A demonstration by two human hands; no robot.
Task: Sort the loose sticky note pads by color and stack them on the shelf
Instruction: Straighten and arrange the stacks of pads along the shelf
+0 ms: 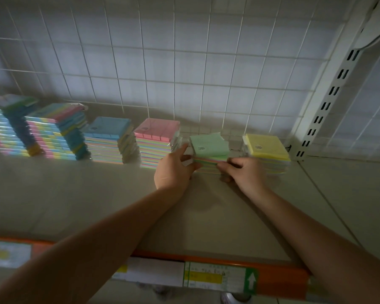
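While the green-topped stack is sitting near the shelf back edge between the pink stack and yellow stack, left hand and right hand are pinching its sides, grip closed, likely squaring skewed top pads.

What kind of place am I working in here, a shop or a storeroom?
Most likely a shop's stationery aisle. The shelf has an orange front rail with price labels, a wire grid back panel on a slotted upright, and many identical wrapped sticky note stacks in a row.
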